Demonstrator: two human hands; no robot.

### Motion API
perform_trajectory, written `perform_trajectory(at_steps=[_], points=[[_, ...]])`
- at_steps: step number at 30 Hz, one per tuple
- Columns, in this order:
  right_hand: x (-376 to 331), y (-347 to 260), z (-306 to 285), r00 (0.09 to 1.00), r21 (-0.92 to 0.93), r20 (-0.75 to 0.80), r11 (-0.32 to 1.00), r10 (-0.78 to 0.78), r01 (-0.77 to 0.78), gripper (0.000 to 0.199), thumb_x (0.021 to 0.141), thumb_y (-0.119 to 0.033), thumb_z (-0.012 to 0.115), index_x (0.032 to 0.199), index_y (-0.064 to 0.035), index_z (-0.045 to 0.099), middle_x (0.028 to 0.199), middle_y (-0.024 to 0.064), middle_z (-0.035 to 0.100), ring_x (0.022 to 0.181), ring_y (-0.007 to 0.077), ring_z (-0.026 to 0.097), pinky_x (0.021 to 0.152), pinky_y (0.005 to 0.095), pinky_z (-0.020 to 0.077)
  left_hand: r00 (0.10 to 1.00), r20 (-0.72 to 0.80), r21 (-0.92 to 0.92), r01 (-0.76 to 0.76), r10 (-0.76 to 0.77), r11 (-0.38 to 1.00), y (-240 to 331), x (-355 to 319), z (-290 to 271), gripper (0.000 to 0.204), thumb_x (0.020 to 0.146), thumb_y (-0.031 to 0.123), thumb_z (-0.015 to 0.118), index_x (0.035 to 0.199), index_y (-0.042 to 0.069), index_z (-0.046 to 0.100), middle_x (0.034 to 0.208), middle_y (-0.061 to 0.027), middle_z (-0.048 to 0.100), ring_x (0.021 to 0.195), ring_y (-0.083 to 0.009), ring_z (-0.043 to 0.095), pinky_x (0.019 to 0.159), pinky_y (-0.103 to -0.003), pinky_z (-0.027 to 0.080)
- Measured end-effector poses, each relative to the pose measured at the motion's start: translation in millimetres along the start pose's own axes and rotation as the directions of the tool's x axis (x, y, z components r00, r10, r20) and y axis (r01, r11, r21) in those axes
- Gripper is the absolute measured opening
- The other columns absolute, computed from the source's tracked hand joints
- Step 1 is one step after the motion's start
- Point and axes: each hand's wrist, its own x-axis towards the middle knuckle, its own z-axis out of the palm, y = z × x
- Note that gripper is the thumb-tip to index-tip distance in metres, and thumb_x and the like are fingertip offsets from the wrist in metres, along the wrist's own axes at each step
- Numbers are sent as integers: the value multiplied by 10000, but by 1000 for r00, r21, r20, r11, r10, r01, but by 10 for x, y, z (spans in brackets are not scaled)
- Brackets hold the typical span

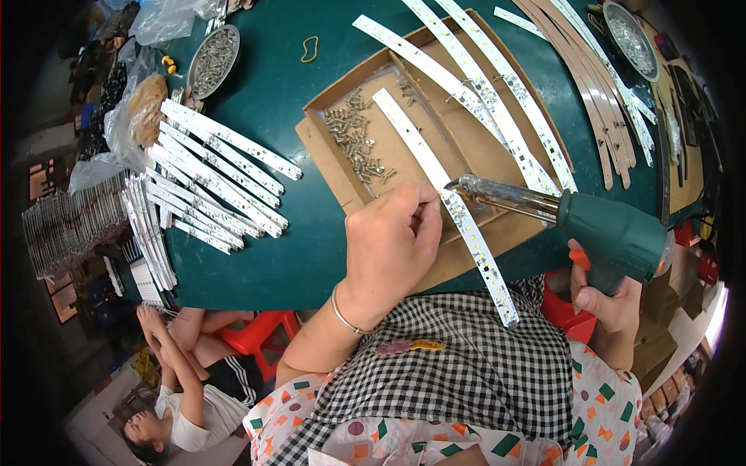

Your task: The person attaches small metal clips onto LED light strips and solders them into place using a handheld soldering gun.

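A white LED circuit strip (475,241) slants across the cardboard box, its near end over my checkered apron. My left hand (394,237) is closed in a pinch against the strip's left edge near its middle; whatever lies between the fingertips is too small and covered to make out. My right hand (610,304) grips the handle of a green soldering gun (610,237) with an orange trigger. Its metal tip meets the strip right beside my left fingertips. Small metal parts with leads (353,140) lie loose in the box's left compartment.
The shallow cardboard box (326,167) sits on a green table (268,268). More LED strips (497,101) lie across its right side, with pinkish strips (594,101) beyond. Stacked strips (221,179) lie left. Metal bowls (214,62) stand behind. Another person (194,404) sits at left.
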Motion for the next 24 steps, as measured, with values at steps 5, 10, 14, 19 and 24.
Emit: perform_trajectory(at_steps=[5,10,14,19,24], points=[[17,-102,-35,986,5,60,988,155,-155,584,744,-115,823,1210,61,519,1065,122,606,711,133,535,617,253,449,1000,3,-5,-19,19,1000,-36,14,6,36,797,-38,678,809,-16,652,706,-88,689,624,-122,692,559,-223,546],[11,-68,-85,985,-28,76,987,158,-156,559,742,-129,827,1186,50,536,1045,114,610,714,132,536,623,256,449,999,15,10,-30,30,1000,-29,28,-4,38,792,-38,678,803,-13,651,692,-94,685,616,-133,694,557,-230,546],[41,-141,-115,967,1,112,973,229,-231,570,734,-146,835,1179,46,535,1022,107,607,716,138,533,634,261,455,999,15,36,-39,38,999,-33,33,9,41,784,-32,680,793,-5,650,673,-96,677,600,-144,694,545,-234,538],[87,-170,-40,972,17,57,973,230,-231,576,720,-139,841,1169,42,529,996,109,587,711,141,532,626,264,458,999,17,50,-47,46,998,-53,35,18,46,778,-33,680,792,0,652,660,-93,669,585,-150,690,533,-237,531],[40,-139,-119,965,29,52,966,256,-258,622,710,-138,847,1191,62,507,1032,130,585,724,147,536,618,268,461,998,17,50,-57,57,997,-57,42,23,48,778,-36,679,790,1,652,659,-94,668,576,-153,686,527,-239,529]])
